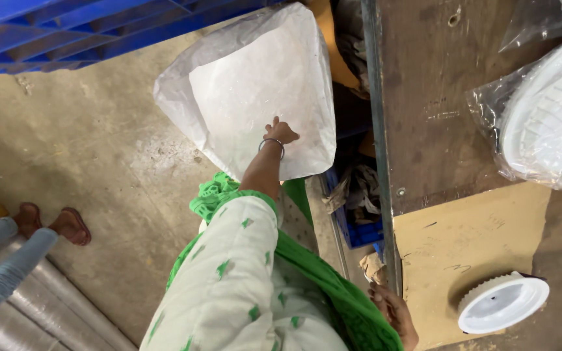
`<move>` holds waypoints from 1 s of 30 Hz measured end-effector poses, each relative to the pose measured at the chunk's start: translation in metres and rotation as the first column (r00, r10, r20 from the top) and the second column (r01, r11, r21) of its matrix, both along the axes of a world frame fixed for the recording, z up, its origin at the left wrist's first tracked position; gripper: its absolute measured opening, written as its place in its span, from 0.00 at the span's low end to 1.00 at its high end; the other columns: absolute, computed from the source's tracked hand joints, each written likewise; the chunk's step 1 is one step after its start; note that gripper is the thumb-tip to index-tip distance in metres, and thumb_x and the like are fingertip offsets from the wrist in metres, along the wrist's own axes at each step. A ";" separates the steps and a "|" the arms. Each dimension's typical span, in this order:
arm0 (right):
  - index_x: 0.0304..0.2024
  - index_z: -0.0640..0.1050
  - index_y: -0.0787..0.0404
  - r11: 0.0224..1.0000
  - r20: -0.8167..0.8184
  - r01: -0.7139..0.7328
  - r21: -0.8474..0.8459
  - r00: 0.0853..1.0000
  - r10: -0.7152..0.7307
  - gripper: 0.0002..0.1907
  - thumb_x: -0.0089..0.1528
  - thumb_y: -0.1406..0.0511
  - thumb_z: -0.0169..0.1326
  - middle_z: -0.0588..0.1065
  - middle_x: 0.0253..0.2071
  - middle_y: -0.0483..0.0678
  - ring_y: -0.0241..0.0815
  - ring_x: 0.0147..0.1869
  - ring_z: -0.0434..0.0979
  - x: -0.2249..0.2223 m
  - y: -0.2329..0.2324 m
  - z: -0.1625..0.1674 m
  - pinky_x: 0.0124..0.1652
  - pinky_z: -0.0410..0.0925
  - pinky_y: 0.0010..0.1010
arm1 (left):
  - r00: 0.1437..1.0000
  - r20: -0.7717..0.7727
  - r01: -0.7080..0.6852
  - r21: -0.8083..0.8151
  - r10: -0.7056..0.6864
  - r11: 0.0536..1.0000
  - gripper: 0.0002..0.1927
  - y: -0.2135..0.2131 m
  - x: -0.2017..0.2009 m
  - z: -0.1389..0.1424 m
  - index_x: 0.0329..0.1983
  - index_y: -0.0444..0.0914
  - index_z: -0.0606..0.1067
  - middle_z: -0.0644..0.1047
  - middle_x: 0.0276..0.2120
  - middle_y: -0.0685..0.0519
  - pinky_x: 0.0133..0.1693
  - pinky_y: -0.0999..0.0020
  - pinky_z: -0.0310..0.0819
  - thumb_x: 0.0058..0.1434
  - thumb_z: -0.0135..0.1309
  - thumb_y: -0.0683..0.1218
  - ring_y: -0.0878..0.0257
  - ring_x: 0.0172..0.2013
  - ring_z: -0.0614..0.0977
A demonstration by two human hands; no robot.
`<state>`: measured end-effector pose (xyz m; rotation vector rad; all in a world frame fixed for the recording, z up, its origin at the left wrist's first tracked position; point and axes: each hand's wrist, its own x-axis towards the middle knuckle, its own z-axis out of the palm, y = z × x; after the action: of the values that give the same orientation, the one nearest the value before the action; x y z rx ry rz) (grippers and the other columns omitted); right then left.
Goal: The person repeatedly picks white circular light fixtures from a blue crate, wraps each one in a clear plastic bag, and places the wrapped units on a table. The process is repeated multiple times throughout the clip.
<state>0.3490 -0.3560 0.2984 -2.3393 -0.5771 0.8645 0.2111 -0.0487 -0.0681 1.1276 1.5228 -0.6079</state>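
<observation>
Pale sleeve (229, 273) with green motifs, green scarf (333, 292), metal bangle (271, 144).

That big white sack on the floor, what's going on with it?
A person in a pale and green garment stands beside a workbench and reaches down with the left hand into the open mouth of the white sack. The right hand rests at the bench edge. A round white plastic part lies on the bench, with more bagged in clear plastic. Another person's feet show on the left.
</observation>
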 end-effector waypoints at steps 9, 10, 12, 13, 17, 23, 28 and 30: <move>0.47 0.81 0.67 1.000 0.029 -0.007 -0.026 1.000 0.008 0.08 0.66 0.70 0.56 0.81 0.41 0.54 0.39 0.44 0.81 -0.013 0.038 0.014 0.45 0.73 0.29 | 0.871 0.463 -0.416 0.515 0.165 0.750 0.25 0.018 -0.068 0.049 0.45 0.36 0.81 0.80 0.49 0.47 0.56 0.62 0.76 0.51 0.74 0.55 0.54 0.52 0.81; 0.47 0.81 0.66 0.996 0.059 -0.089 0.009 0.994 0.088 0.08 0.66 0.71 0.56 0.81 0.41 0.53 0.39 0.44 0.80 -0.011 0.046 0.018 0.46 0.72 0.29 | 0.843 0.511 -0.463 0.527 0.170 0.713 0.24 0.021 -0.080 0.068 0.46 0.36 0.81 0.80 0.48 0.47 0.55 0.62 0.77 0.52 0.74 0.53 0.54 0.51 0.82; 0.46 0.82 0.65 0.972 0.080 -0.223 0.075 0.973 0.217 0.07 0.66 0.72 0.56 0.81 0.40 0.52 0.38 0.44 0.79 -0.006 0.065 0.024 0.46 0.72 0.29 | 0.636 0.692 -0.699 0.329 0.342 0.635 0.26 0.030 -0.100 0.114 0.50 0.32 0.73 0.78 0.48 0.48 0.52 0.65 0.77 0.52 0.72 0.45 0.59 0.51 0.80; 0.46 0.82 0.64 0.957 0.070 -0.271 0.105 0.962 0.264 0.07 0.66 0.72 0.56 0.82 0.40 0.51 0.38 0.44 0.80 -0.002 0.074 0.030 0.46 0.72 0.29 | 0.578 0.735 -0.741 0.290 0.355 0.605 0.25 0.031 -0.106 0.141 0.50 0.32 0.73 0.77 0.48 0.49 0.50 0.66 0.78 0.53 0.70 0.43 0.61 0.49 0.81; 0.47 0.82 0.63 0.839 0.224 -0.498 0.218 0.862 0.454 0.08 0.65 0.72 0.55 0.81 0.43 0.51 0.37 0.47 0.82 0.005 0.108 0.053 0.48 0.73 0.30 | 0.298 0.894 -0.837 0.077 0.333 0.542 0.20 0.030 -0.113 0.253 0.52 0.32 0.72 0.76 0.45 0.51 0.49 0.71 0.77 0.58 0.64 0.37 0.66 0.45 0.81; 0.67 0.66 0.66 0.700 -0.047 -0.310 0.644 0.897 0.440 0.25 0.68 0.71 0.54 0.72 0.64 0.51 0.43 0.65 0.75 0.025 0.123 0.069 0.57 0.72 0.31 | 0.063 0.983 -0.685 -0.083 0.172 0.724 0.19 -0.020 -0.040 0.364 0.55 0.31 0.73 0.77 0.47 0.54 0.52 0.72 0.77 0.61 0.60 0.33 0.68 0.46 0.79; 0.65 0.67 0.66 0.742 -0.397 0.084 0.665 0.881 0.256 0.26 0.65 0.71 0.58 0.76 0.53 0.50 0.36 0.53 0.77 0.064 0.095 0.055 0.50 0.72 0.27 | -0.024 0.990 -0.534 -0.131 0.141 0.835 0.19 -0.078 0.037 0.388 0.56 0.33 0.72 0.77 0.47 0.54 0.53 0.72 0.77 0.62 0.58 0.32 0.68 0.47 0.79; 0.61 0.70 0.69 0.670 -0.366 0.151 0.727 0.911 0.191 0.20 0.68 0.71 0.59 0.77 0.45 0.49 0.34 0.45 0.75 0.093 0.077 0.051 0.44 0.70 0.25 | -0.013 0.992 -0.563 -0.113 0.127 0.818 0.21 -0.088 0.058 0.388 0.58 0.32 0.73 0.77 0.46 0.54 0.53 0.73 0.76 0.61 0.58 0.31 0.68 0.47 0.79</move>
<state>0.4423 -0.2793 0.3492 -1.3417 -0.6189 0.8805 0.2688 -0.1367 0.3202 0.9100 0.5139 0.8279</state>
